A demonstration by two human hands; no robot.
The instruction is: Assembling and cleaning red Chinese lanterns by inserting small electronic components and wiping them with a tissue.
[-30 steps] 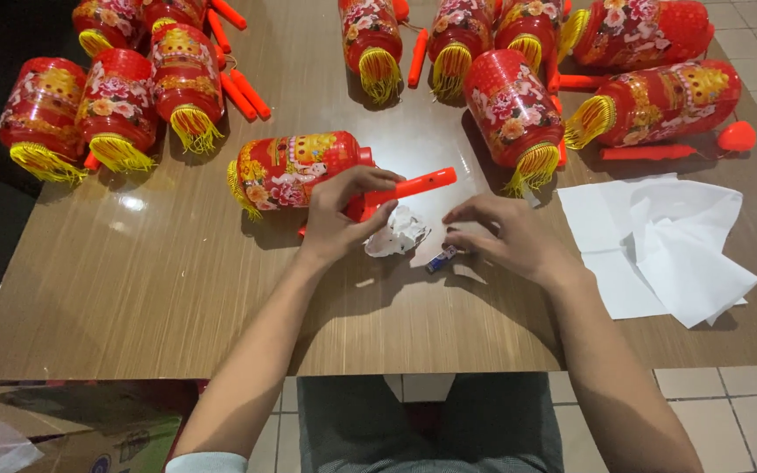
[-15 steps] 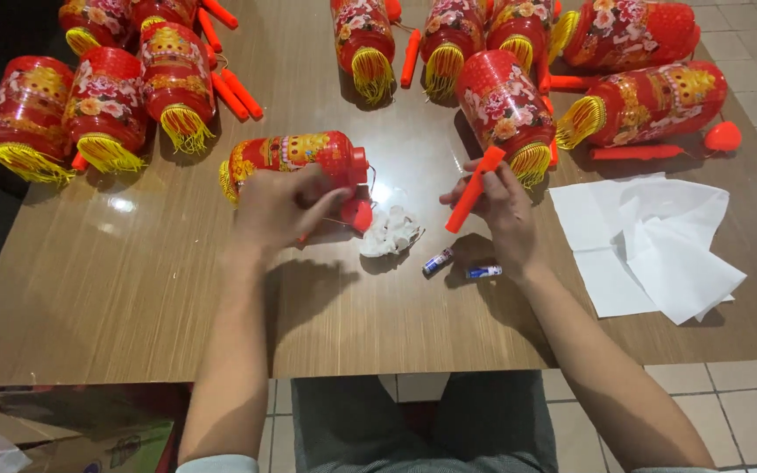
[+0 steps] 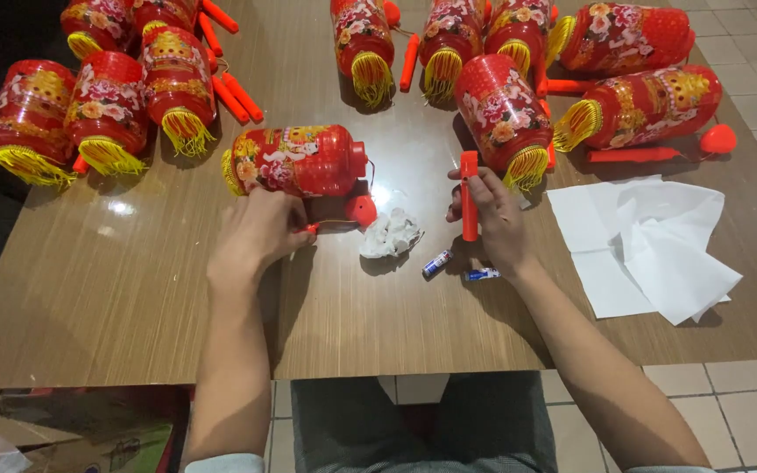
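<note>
Lantern (image 3: pixel 295 160): lies on its side at upper centre of the frame, tassel end to the left, red cap end to the right, on the table (image 3: pixel 116 298).
Left hand (image 3: pixel 256 236): I press my curled fingers against the lantern's lower side; a thin red part shows under my fingertips, running to a red knob (image 3: pixel 362 210). Whether I pinch it I cannot tell.
Right hand (image 3: pixel 492 219): I hold an orange stick (image 3: pixel 469 194) upright, fingers closed narrow round it, right of centre.
Batteries (image 3: pixel 437 263): two small cells lie on the table just beside my right wrist, apart from each other.
Wrapper (image 3: pixel 390 234): crumpled white scrap between my hands, near the knob.
Paper (image 3: pixel 650 245): white sheets at right, well apart from the lantern.
Other lanterns (image 3: pixel 505 114): many along the top edge, one just beside my stick.
Risk: I judge the lantern could roll, being round and on its side, if my left hand lets up.
Risk: the loose batteries could roll off if my wrist nudges them.
Risk: the stick could catch the yellow tassel next to it.
</note>
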